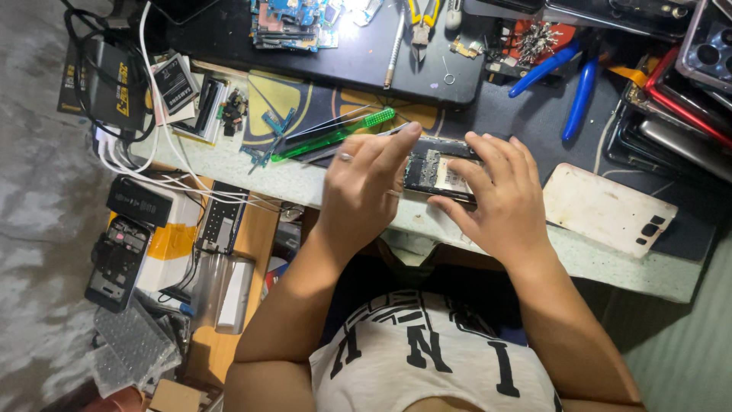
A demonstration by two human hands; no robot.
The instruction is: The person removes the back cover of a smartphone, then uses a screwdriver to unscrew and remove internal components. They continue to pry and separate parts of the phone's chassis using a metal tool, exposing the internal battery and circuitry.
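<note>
Leftward, cables (164, 164) and a green screwdriver (335, 131), near the bench edge (305, 187). Left hand (362, 191) over the opened phone (441, 174), forefinger stretched, other fingers curled; held tool, if any, hidden, so grip cannot be told. Phone flat near front edge, partly covered by both hands. Right hand (496, 194) spread on phone, pressing, not clasping. Further right, white back cover (606, 210), apart. Blue pliers (568, 76) behind. Little free room around; stacked phones (686, 84) cut off at right.

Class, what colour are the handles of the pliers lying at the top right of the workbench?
Blue: the pliers have plain blue handles, clearest in the head view.
</note>
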